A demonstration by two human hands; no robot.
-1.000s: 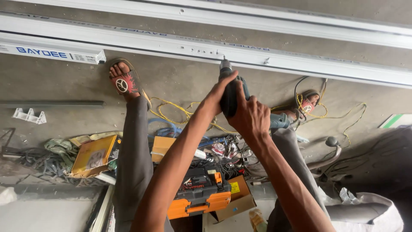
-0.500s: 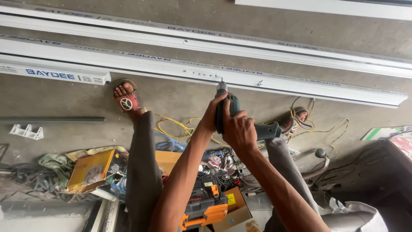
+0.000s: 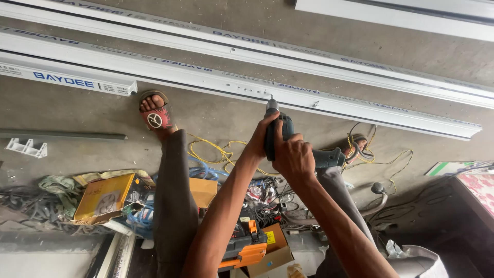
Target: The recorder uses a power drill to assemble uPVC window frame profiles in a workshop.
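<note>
Both hands are wrapped around one power drill [image 3: 278, 135]: the right hand [image 3: 294, 157] is fully closed on its dark grip, and the left hand [image 3: 261, 138] is curled against the drill body just beside it, fingers pressed to the casing. The drill bit, directly ahead of the grip, touches the long white profile [image 3: 216, 82] lying on the concrete floor [image 3: 216, 116]. Behind the hands sits an orange tool case [image 3: 247, 247]

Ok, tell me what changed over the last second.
The drill and both hands have come down toward the long white profile, and the bit tip now meets it. The left hand and right hand still grip the drill. The profiles, the sandalled foot and the floor clutter lie as before.
</note>
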